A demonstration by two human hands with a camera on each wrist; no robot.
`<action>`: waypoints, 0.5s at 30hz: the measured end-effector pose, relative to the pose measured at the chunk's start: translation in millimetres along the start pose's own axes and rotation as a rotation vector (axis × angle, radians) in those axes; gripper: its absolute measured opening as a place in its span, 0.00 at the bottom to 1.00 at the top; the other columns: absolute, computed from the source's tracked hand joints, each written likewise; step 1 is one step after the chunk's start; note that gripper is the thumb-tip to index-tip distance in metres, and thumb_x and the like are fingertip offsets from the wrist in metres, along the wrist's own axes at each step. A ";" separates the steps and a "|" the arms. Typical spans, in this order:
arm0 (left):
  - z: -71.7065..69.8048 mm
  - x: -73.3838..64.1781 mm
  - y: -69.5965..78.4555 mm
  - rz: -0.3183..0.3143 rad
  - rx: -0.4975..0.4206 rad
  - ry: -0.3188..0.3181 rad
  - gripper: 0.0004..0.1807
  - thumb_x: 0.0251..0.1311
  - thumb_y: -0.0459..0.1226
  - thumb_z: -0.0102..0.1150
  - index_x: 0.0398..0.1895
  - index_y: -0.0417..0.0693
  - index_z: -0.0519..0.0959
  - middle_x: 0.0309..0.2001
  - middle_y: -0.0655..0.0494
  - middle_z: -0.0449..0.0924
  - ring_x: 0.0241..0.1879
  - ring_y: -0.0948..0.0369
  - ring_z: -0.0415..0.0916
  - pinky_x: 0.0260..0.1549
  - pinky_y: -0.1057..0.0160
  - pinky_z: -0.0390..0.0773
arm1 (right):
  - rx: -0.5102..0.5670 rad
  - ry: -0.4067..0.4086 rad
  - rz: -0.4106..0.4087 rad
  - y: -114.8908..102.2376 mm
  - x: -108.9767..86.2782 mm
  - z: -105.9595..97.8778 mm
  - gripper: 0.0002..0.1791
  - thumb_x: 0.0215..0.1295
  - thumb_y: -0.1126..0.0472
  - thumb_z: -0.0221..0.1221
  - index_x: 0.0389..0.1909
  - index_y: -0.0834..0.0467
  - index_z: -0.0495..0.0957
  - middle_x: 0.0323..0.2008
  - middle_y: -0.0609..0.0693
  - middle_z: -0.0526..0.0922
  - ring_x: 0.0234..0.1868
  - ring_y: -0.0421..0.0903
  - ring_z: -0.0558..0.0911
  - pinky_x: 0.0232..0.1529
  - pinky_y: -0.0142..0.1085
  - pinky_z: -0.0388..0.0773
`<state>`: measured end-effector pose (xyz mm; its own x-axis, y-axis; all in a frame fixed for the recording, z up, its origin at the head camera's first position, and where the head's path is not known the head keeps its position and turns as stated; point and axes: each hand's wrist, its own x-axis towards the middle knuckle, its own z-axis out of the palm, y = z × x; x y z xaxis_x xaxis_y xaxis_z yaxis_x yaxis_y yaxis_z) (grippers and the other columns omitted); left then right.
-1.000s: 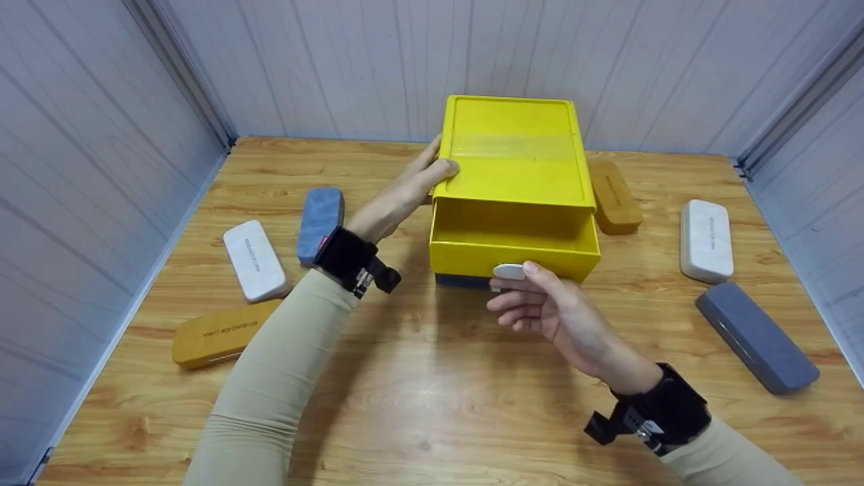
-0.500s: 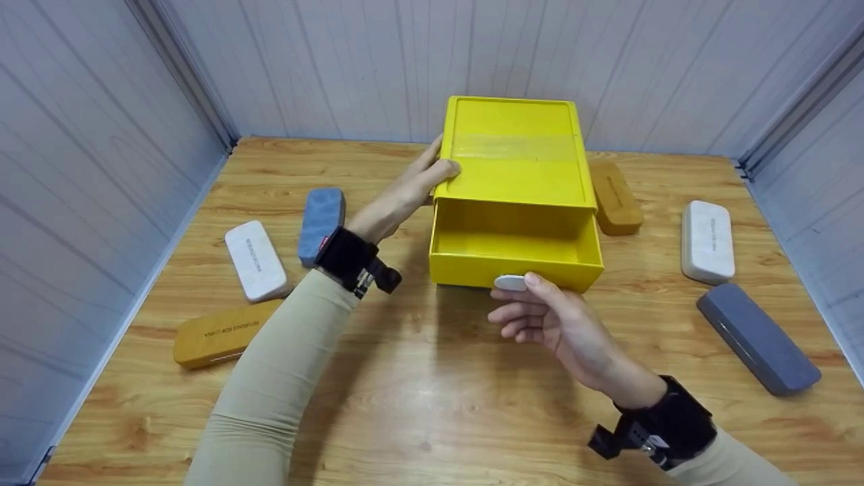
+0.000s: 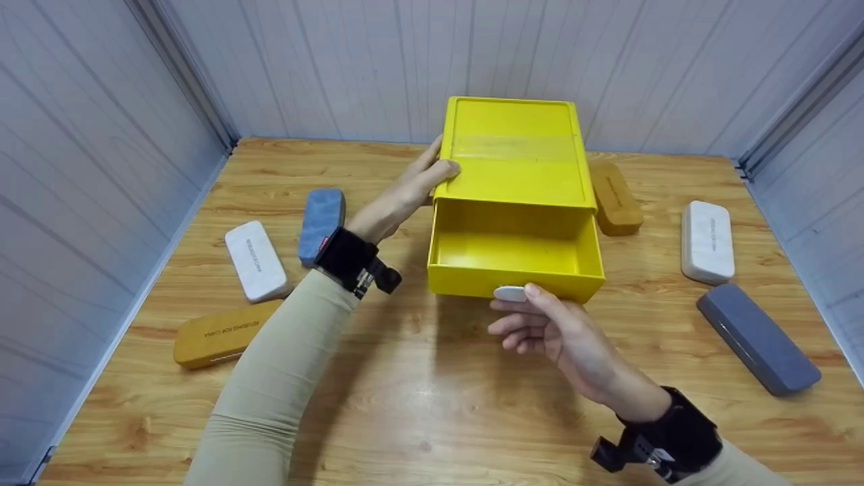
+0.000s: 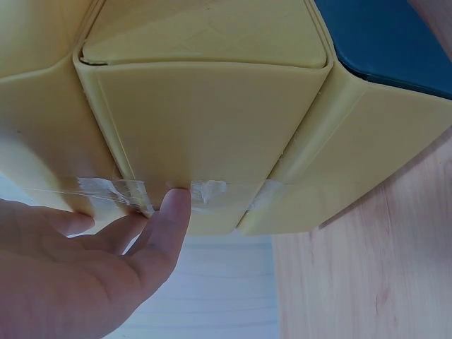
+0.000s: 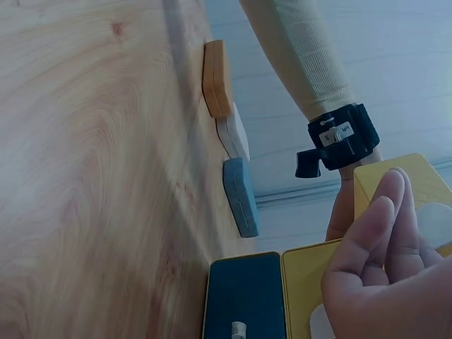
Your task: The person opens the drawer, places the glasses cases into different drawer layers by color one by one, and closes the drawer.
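A yellow drawer cabinet stands at the table's back, its top drawer pulled well out with a bare yellow inside. My right hand pinches that drawer's white knob between thumb and index finger; the other fingers hang loosely bent below. Against the cabinet's left side rests my left hand, thumb over the top edge. In the left wrist view, fingertips of the left hand touch the cabinet wall near clear tape. Lower down, a dark blue drawer is pushed in.
Hard cases like glasses cases lie either side. On the left are a blue case, a white case and an ochre case. An ochre case, a white case and a grey-blue case lie right. Pale walls enclose the table.
My right hand has drawn the top drawer further out toward me, so more of its inside shows and its front hides the dark blue drawer. The left hand stays in place.
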<state>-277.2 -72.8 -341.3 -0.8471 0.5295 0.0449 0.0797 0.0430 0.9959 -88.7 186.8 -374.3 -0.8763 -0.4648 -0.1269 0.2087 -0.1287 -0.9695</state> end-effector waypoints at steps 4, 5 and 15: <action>-0.4 -0.1 -0.1 0.006 0.010 -0.004 0.48 0.71 0.52 0.49 0.89 0.63 0.38 0.75 0.49 0.67 0.60 0.53 0.79 0.64 0.48 0.77 | -0.010 -0.002 -0.003 -0.3 -1.7 1.9 0.30 0.87 0.44 0.43 0.64 0.64 0.79 0.46 0.52 0.91 0.42 0.45 0.88 0.48 0.34 0.84; -0.4 -0.4 0.2 0.006 0.012 -0.005 0.48 0.71 0.52 0.49 0.89 0.64 0.38 0.76 0.50 0.66 0.61 0.53 0.79 0.64 0.48 0.77 | -0.013 0.002 0.002 -0.6 -2.1 2.6 0.30 0.87 0.44 0.43 0.64 0.64 0.79 0.46 0.52 0.91 0.42 0.44 0.88 0.47 0.34 0.84; 1.1 -1.1 1.1 0.007 0.014 0.002 0.49 0.71 0.52 0.49 0.89 0.62 0.37 0.77 0.50 0.64 0.61 0.53 0.79 0.64 0.48 0.77 | -0.021 0.024 0.022 3.6 -5.7 3.3 0.29 0.88 0.46 0.41 0.64 0.63 0.79 0.46 0.53 0.91 0.41 0.45 0.88 0.47 0.35 0.85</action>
<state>-275.7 -72.4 -340.3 -0.8476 0.5281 0.0517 0.0925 0.0512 0.9944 -81.4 186.1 -376.4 -0.8817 -0.4464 -0.1529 0.2191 -0.1005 -0.9705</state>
